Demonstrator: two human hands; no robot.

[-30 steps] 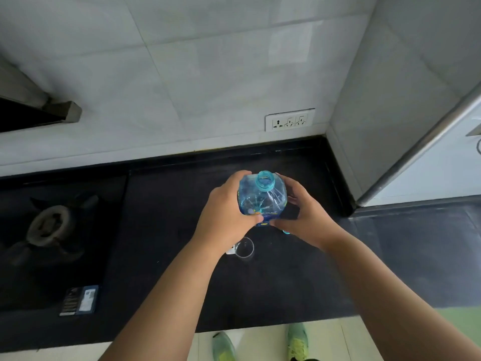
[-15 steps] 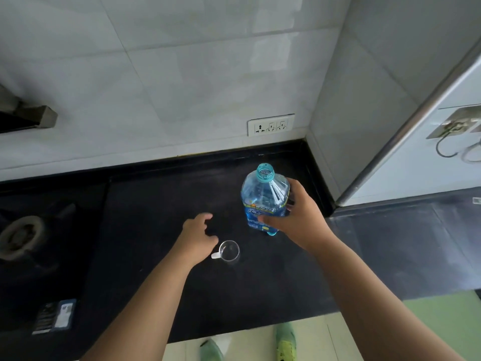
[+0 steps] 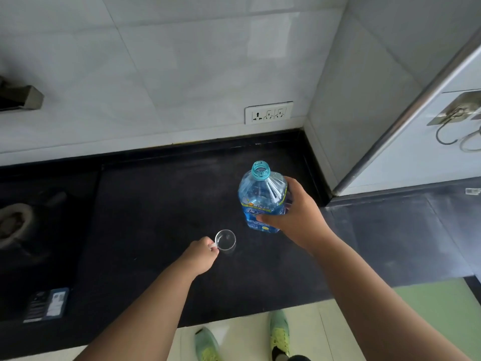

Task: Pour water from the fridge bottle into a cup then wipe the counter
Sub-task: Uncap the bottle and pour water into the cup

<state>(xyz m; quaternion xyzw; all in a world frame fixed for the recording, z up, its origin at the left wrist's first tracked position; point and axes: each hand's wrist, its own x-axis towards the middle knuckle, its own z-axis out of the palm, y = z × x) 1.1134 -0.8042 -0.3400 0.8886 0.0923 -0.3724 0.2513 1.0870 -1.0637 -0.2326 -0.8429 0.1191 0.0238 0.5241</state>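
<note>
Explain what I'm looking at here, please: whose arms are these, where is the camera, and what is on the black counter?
There is no machine: a person wears a camera on the head, looking down at their own two arms. The right hand holds an uncapped blue water bottle upright on the black counter. The left hand pinches the handle of a small clear cup standing on the counter. To the left are a stove burner and a small dark box. A wall socket sits above. The person's green shoes show below.
</note>
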